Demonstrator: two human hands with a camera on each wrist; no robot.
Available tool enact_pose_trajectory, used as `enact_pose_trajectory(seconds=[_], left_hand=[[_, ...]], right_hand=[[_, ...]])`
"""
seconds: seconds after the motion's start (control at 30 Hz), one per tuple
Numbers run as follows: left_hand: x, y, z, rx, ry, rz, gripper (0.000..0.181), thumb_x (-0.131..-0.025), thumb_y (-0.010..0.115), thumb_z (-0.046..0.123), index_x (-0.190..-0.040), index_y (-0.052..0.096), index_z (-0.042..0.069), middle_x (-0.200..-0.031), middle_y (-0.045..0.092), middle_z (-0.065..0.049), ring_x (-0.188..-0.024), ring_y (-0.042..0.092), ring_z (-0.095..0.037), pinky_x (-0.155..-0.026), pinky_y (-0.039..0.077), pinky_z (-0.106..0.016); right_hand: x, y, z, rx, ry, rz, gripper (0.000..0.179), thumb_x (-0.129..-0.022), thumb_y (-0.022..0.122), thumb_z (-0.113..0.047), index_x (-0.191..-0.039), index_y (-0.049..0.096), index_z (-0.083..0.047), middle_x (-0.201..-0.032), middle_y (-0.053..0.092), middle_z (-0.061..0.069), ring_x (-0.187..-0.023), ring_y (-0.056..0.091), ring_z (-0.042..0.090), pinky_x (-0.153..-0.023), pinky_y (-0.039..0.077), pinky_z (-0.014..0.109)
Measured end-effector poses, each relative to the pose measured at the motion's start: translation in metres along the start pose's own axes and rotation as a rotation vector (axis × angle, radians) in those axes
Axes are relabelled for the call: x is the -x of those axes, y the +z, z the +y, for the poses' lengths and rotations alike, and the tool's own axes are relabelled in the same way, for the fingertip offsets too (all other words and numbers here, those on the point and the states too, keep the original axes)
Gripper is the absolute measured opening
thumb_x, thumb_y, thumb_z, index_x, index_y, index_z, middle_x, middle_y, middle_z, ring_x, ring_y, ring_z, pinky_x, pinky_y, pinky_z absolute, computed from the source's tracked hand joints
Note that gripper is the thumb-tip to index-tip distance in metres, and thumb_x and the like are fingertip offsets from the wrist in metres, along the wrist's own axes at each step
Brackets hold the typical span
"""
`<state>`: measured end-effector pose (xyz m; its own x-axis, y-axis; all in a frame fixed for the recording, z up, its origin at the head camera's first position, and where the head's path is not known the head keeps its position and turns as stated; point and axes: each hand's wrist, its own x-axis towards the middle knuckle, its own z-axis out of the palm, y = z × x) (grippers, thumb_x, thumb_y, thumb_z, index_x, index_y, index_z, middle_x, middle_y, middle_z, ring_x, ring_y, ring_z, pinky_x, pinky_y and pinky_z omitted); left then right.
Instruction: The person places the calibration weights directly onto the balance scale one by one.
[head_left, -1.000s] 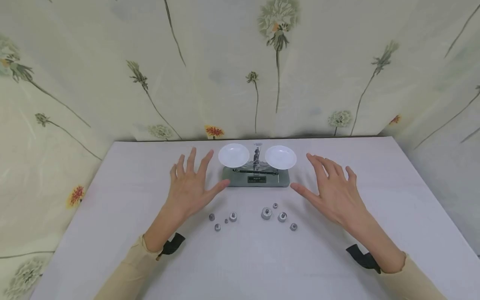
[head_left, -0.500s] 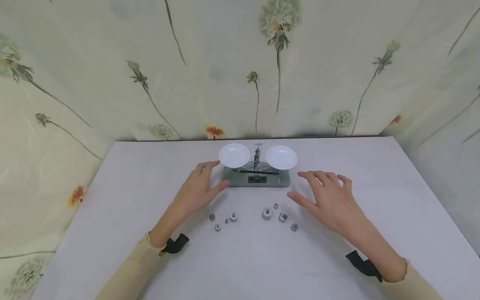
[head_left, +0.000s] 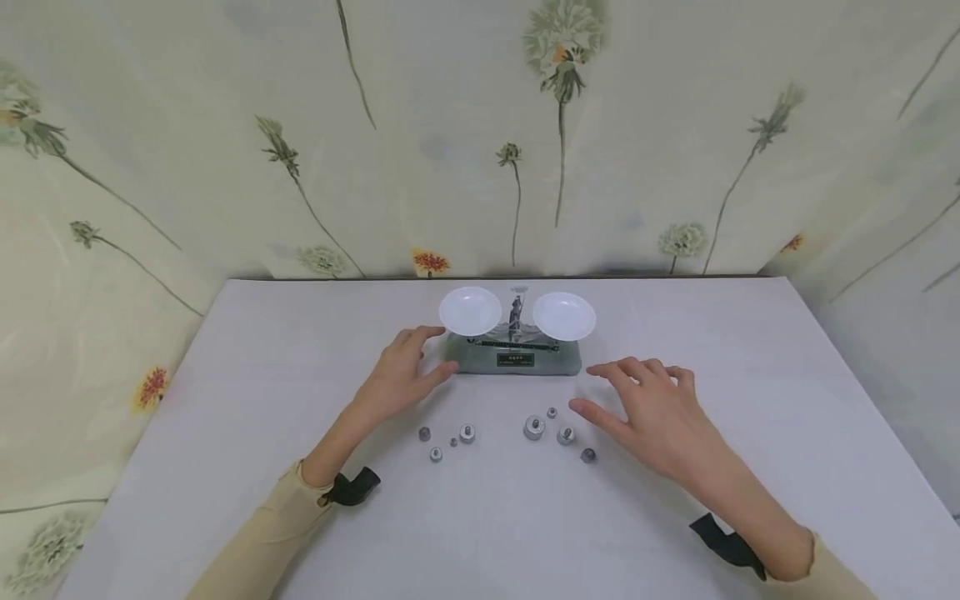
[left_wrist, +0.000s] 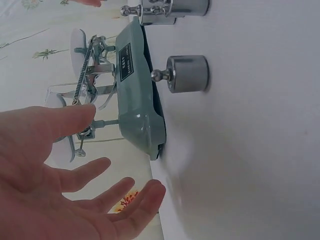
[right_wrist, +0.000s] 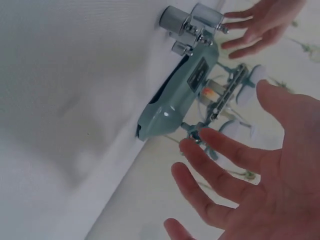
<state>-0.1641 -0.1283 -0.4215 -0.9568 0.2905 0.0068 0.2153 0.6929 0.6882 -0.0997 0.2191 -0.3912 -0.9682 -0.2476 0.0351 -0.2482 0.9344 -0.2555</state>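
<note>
A balance scale with a grey-green base (head_left: 480, 360) stands near the table's back edge, its two white pans (head_left: 470, 311) raised above it. My left hand (head_left: 396, 379) hovers at its left end, thumb tip overlapping the base's corner and fingers loosely bent. In the left wrist view that hand (left_wrist: 55, 185) holds nothing. My right hand (head_left: 660, 417) is in the air to the right of the scale, fingers spread and relaxed. Nothing is in its palm (right_wrist: 300, 185) in the right wrist view. Small knobbed metal weights (head_left: 534, 427) stand in front of the scale, between my hands.
The weights form two loose groups, one at left (head_left: 467, 433) and one at right. A white tabletop (head_left: 480, 525) extends toward me. Behind its back edge hangs a flower-patterned cloth (head_left: 450, 192). Both wrists carry black straps (head_left: 352, 487).
My left hand's raised, spread fingers have lowered and bent beside the scale's left end. My right hand has come down and nearer to me. Scale and weights stay in place.
</note>
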Motion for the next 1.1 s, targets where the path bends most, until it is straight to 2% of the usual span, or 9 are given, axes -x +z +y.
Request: enact_pose_trajectory(seconds=[0.2,0.37,0.63,0.87,1.1], left_hand=[[-0.003,0.002,0.0,0.027,-0.011,0.0,0.063,-0.104,0.072,0.034,-0.157,0.05,0.007,-0.158,0.053,-0.024,-0.129,0.066,-0.041,-0.107,0.058,-0.056],[-0.006,0.003,0.001,0.045,-0.006,-0.008,0.061,-0.105,0.071,0.032,-0.156,0.05,0.006,-0.156,0.054,-0.025,-0.127,0.067,-0.042,-0.105,0.06,-0.055],[-0.009,0.006,0.006,0.049,-0.022,-0.029,0.06,-0.105,0.071,0.03,-0.155,0.051,0.004,-0.155,0.055,-0.025,-0.128,0.067,-0.042,-0.106,0.059,-0.055],[-0.01,0.01,0.007,0.046,-0.026,-0.038,0.06,-0.105,0.07,0.031,-0.153,0.051,0.001,-0.155,0.055,-0.025,-0.127,0.068,-0.041,-0.107,0.059,-0.053],[-0.015,0.012,0.008,0.038,-0.014,-0.045,0.055,-0.105,0.07,0.03,-0.148,0.054,-0.001,-0.15,0.06,-0.024,-0.124,0.069,-0.039,-0.103,0.062,-0.05]], right_hand=[[0.006,0.004,-0.004,0.017,-0.044,-0.006,0.05,-0.1,0.069,-0.061,-0.126,0.074,-0.019,-0.122,0.076,0.007,-0.119,0.068,0.037,-0.1,0.044,0.067],[0.01,0.008,-0.004,0.033,-0.073,-0.005,0.039,-0.095,0.078,-0.052,-0.119,0.076,-0.021,-0.114,0.077,0.001,-0.116,0.069,0.035,-0.099,0.045,0.068],[0.013,0.013,-0.006,0.046,-0.101,-0.018,0.033,-0.091,0.084,-0.048,-0.112,0.078,-0.024,-0.111,0.078,0.0,-0.116,0.068,0.035,-0.102,0.042,0.074],[0.019,0.018,-0.008,0.057,-0.147,-0.021,0.029,-0.088,0.087,-0.048,-0.105,0.076,-0.027,-0.095,0.073,-0.012,-0.105,0.067,0.026,-0.101,0.043,0.071],[0.019,0.022,-0.008,0.07,-0.161,-0.066,0.026,-0.086,0.089,-0.046,-0.1,0.075,-0.029,-0.085,0.068,-0.017,-0.1,0.067,0.022,-0.101,0.043,0.072]])
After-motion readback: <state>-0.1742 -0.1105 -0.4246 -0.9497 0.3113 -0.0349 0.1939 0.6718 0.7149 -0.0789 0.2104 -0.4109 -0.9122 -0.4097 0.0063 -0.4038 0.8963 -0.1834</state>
